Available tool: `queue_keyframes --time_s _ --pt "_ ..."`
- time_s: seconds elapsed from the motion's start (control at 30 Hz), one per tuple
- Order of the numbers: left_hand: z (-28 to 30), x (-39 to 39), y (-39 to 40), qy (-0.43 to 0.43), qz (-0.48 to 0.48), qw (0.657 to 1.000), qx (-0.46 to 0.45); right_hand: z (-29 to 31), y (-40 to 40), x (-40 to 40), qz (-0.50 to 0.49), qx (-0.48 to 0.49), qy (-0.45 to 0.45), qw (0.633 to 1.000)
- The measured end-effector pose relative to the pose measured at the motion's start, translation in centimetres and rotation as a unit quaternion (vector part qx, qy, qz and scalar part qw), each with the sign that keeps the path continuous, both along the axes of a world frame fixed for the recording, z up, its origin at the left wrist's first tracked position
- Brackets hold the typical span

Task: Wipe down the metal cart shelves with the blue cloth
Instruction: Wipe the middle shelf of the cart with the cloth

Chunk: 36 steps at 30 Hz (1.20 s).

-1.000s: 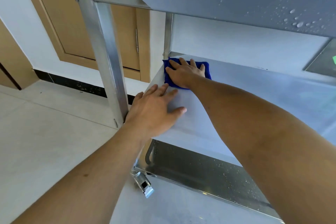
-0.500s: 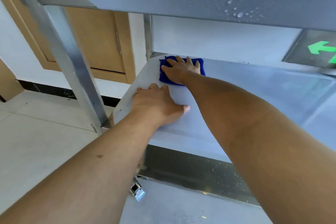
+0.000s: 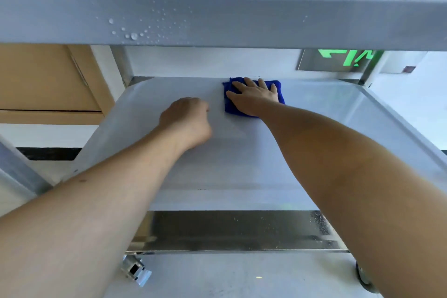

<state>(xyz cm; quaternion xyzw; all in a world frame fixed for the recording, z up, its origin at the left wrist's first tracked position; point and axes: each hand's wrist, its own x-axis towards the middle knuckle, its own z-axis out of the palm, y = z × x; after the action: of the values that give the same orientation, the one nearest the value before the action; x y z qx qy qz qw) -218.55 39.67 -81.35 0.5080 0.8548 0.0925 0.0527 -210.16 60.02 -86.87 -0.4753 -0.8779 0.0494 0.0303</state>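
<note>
The metal cart's middle shelf (image 3: pixel 242 167) fills the centre of the view. A folded blue cloth (image 3: pixel 278 91) lies on it near the back rim, around the middle. My right hand (image 3: pixel 254 97) presses flat on the cloth with fingers spread. My left hand (image 3: pixel 186 121) rests on the bare shelf to the left of the cloth, fingers curled into a loose fist, holding nothing. The top shelf's front edge (image 3: pixel 217 22) runs overhead with water droplets on it.
The bottom shelf (image 3: pixel 229 232) shows below the middle shelf's front lip, speckled with droplets. Caster wheels (image 3: pixel 135 270) stand on the pale floor. A wooden door (image 3: pixel 43 80) is at the left. A green exit sign (image 3: pixel 346 58) hangs on the wall behind.
My right hand has slid the cloth rightward along the back of the middle shelf, from the left corner to the middle. My left hand has curled from flat into a fist.
</note>
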Motion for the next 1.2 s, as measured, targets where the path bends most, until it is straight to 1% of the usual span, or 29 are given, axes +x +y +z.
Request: queue_keyframes --time_s 0.03,0.07,0.17,0.2,0.33,0.57,0.87,1.03,1.2 --pt "-0.3 1.7 1.1 -0.008 -0.034 0.999 0.016 0.0 0.4 0.6 -0.001 0.0 0.0 1.0" --pt "-0.7 3.3 2.2 -0.012 -0.058 0.998 0.005 0.0 0.7 1.2 -0.003 0.0 0.001 1.0" --pt "-3.0 6.4 3.9 -0.013 -0.065 0.992 -0.106 -0.4 1.8 3.2 -0.013 0.008 0.002 1.0" --pt "-3.9 6.6 4.0 -0.004 -0.06 0.992 -0.108 -0.4 2.3 4.0 -0.02 0.011 0.002 1.0" --pt "-5.6 6.1 3.5 0.031 -0.058 0.996 -0.058 -0.4 4.2 7.2 -0.054 0.014 0.001 0.998" --pt "-5.1 5.8 4.5 0.07 -0.056 0.993 -0.078 0.2 6.9 11.9 -0.105 0.0 0.008 0.994" --pt "-5.2 6.2 5.2 0.043 -0.043 0.996 -0.071 0.5 8.5 19.5 -0.214 -0.012 -0.002 0.977" --pt "-5.2 6.1 5.5 0.03 -0.036 0.996 -0.081 0.6 6.6 21.5 -0.241 -0.01 -0.003 0.97" --pt "-5.1 6.1 5.7 0.02 -0.033 0.996 -0.08 0.4 3.7 23.9 -0.248 -0.01 -0.01 0.969"
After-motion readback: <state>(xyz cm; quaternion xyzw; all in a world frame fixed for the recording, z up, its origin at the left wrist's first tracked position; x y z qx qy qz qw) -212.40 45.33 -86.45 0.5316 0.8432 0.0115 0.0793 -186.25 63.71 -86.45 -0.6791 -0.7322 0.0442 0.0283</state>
